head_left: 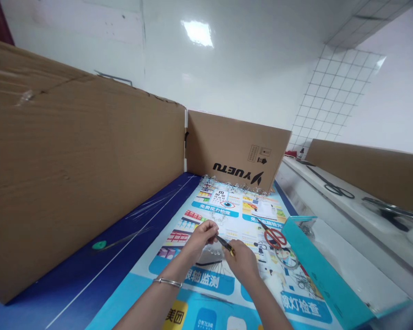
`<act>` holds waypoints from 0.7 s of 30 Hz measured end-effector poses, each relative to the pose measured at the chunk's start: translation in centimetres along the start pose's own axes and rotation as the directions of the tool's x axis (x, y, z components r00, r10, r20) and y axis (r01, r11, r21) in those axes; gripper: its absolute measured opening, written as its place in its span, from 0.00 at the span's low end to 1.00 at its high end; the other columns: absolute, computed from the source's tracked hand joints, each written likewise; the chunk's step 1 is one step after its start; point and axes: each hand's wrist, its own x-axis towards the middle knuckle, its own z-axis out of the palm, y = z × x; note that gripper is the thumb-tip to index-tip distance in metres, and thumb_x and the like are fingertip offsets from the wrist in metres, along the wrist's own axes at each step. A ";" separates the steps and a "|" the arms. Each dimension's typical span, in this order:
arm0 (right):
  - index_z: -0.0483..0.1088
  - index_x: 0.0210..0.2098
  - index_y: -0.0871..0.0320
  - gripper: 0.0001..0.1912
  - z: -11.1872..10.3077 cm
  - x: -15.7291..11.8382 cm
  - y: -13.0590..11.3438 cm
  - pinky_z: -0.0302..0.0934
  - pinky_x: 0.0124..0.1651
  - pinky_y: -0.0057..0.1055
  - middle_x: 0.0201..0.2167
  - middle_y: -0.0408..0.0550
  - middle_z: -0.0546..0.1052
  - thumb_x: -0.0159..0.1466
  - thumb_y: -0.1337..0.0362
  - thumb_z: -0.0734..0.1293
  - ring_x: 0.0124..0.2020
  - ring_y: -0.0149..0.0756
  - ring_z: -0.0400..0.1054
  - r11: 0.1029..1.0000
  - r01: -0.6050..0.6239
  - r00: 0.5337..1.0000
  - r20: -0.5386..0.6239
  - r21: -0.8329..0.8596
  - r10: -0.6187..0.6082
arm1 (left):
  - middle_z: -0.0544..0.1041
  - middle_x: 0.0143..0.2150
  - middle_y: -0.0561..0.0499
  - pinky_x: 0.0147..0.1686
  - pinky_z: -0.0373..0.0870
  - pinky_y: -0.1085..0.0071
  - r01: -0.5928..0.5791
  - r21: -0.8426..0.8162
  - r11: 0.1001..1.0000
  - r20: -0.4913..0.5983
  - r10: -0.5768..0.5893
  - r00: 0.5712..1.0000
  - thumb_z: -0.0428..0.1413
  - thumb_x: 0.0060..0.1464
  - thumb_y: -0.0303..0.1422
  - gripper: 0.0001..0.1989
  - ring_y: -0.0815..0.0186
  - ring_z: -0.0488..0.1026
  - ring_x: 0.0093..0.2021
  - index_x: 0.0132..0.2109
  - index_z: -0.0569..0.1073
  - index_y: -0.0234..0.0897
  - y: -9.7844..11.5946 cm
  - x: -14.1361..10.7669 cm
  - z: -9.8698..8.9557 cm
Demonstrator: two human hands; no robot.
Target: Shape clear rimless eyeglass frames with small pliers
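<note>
1 slim silver bangle (167, 281) circles the forearm (151, 302) behind the bare left hand (203, 234); the right hand (241, 259) is bare too

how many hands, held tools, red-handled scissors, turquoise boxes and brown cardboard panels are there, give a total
Hands (left hand, right hand): 2
Held tool: 1
Red-handled scissors: 1
Turquoise box: 1
Brown cardboard panels (left panel, back panel, right panel): 3
Total: 8
</note>
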 end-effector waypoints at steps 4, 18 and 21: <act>0.64 0.30 0.55 0.09 0.1 0.0 0.0 0.45 0.30 0.24 0.29 0.42 0.69 0.59 0.58 0.58 0.31 0.30 0.62 1.000 0.001 1.000 -0.017 0.017 -0.001 | 0.68 0.24 0.54 0.23 0.57 0.78 -0.004 -0.015 1.000 0.018 0.004 1.000 0.54 0.47 0.38 0.10 0.75 0.64 0.22 0.31 0.66 0.34 -0.2 0.1 -0.1; 0.63 0.28 0.55 0.07 0.7 0.1 0.4 0.44 0.29 0.24 0.27 0.41 0.69 0.59 0.60 0.58 0.30 0.30 0.61 0.999 0.001 0.998 -0.070 0.051 0.003 | 0.68 0.26 0.53 0.23 0.56 0.78 -0.020 -0.073 0.997 -0.003 0.020 1.000 0.53 0.48 0.39 0.12 0.74 0.64 0.24 0.29 0.68 0.34 0.8 -0.4 0.7; 0.63 0.28 0.55 0.07 0.8 0.1 0.4 0.45 0.29 0.24 0.27 0.42 0.68 0.59 0.60 0.58 0.30 0.31 0.61 0.999 0.007 0.997 -0.075 0.045 -0.003 | 0.67 0.24 0.53 0.23 0.56 0.78 -0.016 -0.069 0.998 -0.027 0.014 1.000 0.54 0.48 0.40 0.12 0.74 0.63 0.23 0.28 0.68 0.33 1.1 -0.6 0.9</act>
